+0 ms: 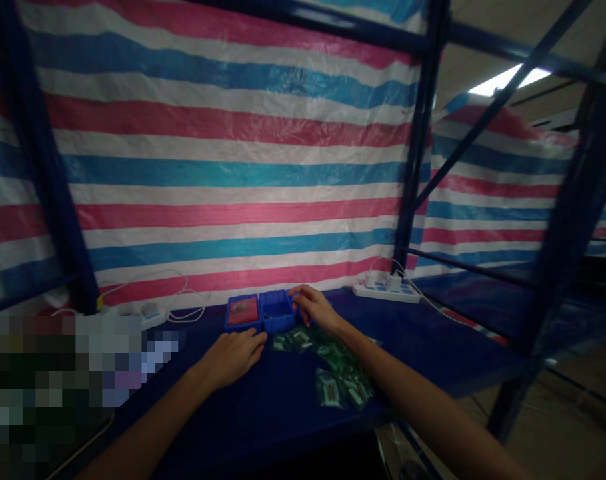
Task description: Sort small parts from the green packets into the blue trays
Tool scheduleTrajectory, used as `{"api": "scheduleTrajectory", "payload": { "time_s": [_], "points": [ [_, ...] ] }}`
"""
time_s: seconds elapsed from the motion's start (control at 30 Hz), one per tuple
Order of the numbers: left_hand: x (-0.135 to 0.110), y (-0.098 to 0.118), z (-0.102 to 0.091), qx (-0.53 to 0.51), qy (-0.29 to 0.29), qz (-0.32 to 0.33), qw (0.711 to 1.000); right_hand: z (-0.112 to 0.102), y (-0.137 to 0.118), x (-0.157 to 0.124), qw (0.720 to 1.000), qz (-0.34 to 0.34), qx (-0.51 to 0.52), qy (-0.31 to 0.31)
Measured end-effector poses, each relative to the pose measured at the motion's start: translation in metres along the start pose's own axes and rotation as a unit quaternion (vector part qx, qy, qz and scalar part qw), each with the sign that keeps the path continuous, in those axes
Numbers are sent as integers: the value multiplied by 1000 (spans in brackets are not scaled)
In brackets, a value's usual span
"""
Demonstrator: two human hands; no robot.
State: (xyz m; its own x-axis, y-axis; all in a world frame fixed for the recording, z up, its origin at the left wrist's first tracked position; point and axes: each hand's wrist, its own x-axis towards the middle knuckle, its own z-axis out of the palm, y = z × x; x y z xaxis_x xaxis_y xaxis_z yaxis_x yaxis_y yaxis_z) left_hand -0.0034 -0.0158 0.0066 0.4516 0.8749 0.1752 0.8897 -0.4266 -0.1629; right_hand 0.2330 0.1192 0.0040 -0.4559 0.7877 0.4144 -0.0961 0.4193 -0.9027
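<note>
Two small blue plastic bins stand side by side at the back of a dark blue table (pixel 283 407). The left bin (pixel 243 312) holds something red; the right bin (pixel 277 312) holds small dark parts. My left hand (pixel 233 357) rests flat on the table just in front of the bins, fingers loosely together and nothing in it. My right hand (pixel 313 305) reaches to the right bin's right edge with curled fingers; what they pinch, if anything, is too small to make out. Several green packets (pixel 340 377) lie under and beside my right forearm.
A white power strip (pixel 385 289) with plugs sits at the back right, another strip (pixel 150 313) with white cables at the back left. A striped red, white and blue tarp (pixel 233 167) hangs behind on dark blue rack posts (pixel 417 153). The left foreground is blurred out.
</note>
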Motion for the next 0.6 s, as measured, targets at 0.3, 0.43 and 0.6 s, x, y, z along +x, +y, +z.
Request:
{"api": "scheduleTrajectory", "payload": {
  "time_s": [0.3,0.43,0.6],
  "points": [
    [-1,-2,2,-23,3,-5,1000,4,-1,-1,1000,18,-11,-11],
    [-2,-2,1,-27,2,-6,1000,2,2,0,1000,20,-14,-4],
    [-1,-1,2,-19,2,-9,1000,0,7,2,1000,9,-18,2]
  ]
}}
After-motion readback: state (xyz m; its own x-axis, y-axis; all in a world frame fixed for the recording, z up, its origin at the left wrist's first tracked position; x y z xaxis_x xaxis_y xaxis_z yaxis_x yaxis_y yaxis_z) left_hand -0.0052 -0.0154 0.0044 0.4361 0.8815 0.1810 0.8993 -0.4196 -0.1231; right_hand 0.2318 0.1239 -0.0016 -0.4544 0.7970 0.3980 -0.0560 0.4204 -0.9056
